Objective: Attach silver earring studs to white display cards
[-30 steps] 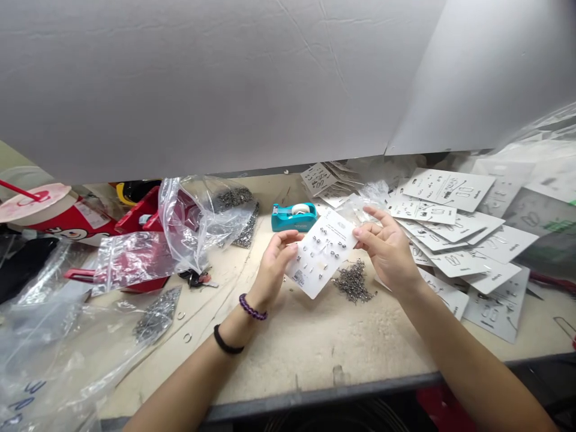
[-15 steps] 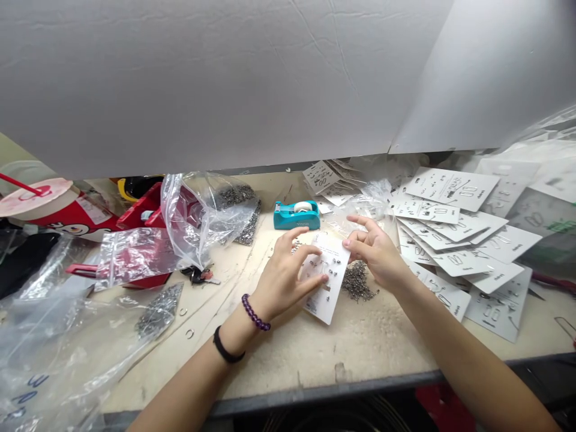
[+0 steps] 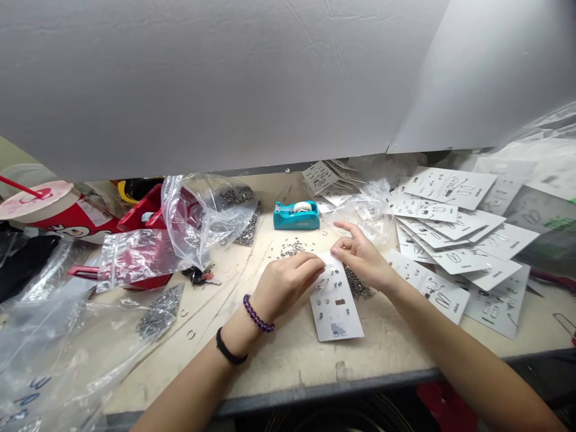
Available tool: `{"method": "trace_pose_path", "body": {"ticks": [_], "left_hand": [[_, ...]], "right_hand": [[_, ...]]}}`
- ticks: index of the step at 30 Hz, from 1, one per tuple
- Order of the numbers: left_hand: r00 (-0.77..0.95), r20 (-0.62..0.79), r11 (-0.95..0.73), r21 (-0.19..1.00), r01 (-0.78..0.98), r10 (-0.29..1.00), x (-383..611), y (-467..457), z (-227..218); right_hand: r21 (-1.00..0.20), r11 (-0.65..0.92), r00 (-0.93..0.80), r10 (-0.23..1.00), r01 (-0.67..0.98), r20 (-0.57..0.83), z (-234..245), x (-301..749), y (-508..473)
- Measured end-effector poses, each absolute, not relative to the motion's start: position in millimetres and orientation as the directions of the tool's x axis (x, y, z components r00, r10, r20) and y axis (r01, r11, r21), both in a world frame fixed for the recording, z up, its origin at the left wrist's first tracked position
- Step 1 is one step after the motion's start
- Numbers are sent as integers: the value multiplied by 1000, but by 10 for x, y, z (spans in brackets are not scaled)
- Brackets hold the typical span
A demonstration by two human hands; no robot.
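Observation:
A white earring card (image 3: 338, 309) with small metal pieces in rows is tilted toward me over the table. My left hand (image 3: 290, 281) is closed at its upper left edge, the thumb mostly hidden. At the top edge, my right hand (image 3: 363, 258) pinches the card, its index finger sticking out. Partly behind the card and right hand lies a heap of tiny metal pieces (image 3: 359, 287). More tiny pieces (image 3: 293, 247) are scattered beyond my left hand.
A teal tape dispenser (image 3: 296, 216) stands behind the hands. Filled cards (image 3: 454, 225) overlap at right, with another stack (image 3: 320, 176) at the back. Plastic bags (image 3: 207, 216) with metal parts, keys (image 3: 200, 276) and a red-and-white cup (image 3: 58, 210) are at left.
The card has turned more upright, its lower end swinging right and toward me. My left fingers have closed from a spread pose and moved up its edge; my right hand shifted slightly left.

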State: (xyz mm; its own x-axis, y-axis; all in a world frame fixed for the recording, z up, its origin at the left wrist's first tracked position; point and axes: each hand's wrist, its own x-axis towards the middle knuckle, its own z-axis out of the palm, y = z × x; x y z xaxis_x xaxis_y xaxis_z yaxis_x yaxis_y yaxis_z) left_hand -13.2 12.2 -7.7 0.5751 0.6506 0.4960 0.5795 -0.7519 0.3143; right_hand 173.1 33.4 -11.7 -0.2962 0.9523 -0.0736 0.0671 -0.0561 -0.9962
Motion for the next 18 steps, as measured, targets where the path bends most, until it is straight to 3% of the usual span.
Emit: {"method": "trace_pose_path", "body": {"ticks": [3, 7, 13, 18], "left_hand": [[605, 494, -775, 291, 561, 624, -154, 142, -19], [744, 356, -820, 339, 462, 566, -191, 173, 43], [747, 275, -782, 377, 496, 606, -192, 173, 12], [675, 233, -670, 544, 506, 700, -169, 138, 42]], "right_hand": [[-994, -73, -285, 954, 76, -92, -122, 1711, 316], [-986, -149, -261, 951, 71, -163, -87, 1707, 314], [-981, -183, -297, 935, 64, -194, -99, 1703, 305], [-986, -160, -325, 931, 36, -163, -118, 1681, 297]]}}
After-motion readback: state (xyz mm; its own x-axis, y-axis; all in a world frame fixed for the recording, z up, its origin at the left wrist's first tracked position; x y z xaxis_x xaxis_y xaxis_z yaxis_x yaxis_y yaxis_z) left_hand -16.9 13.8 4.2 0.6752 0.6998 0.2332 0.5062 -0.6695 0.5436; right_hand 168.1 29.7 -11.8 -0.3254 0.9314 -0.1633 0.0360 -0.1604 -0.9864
